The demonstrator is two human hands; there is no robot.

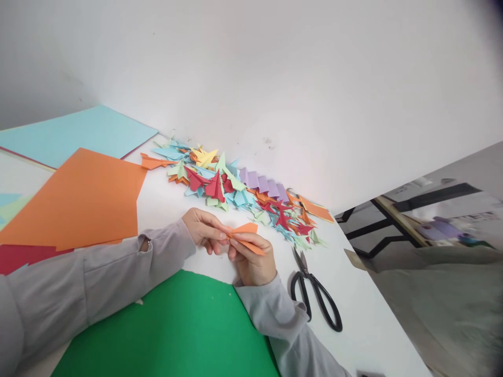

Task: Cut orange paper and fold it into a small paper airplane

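Between my two hands is a small orange paper plane, held just above the white table. My left hand pinches its narrow end between thumb and fingers. My right hand grips the same plane from the right, thumb and fingers closed around its folds. Part of the plane is hidden behind the fingers. Beyond my hands lies a long heap of folded paper planes in red, yellow, orange, light blue and pale green. A sheet of green paper lies below my forearms.
Black-handled scissors lie at the right, blades slightly apart. Orange sheets, light blue sheets and red paper spread over the left. Purple pleated paper and an orange stack sit by the wall.
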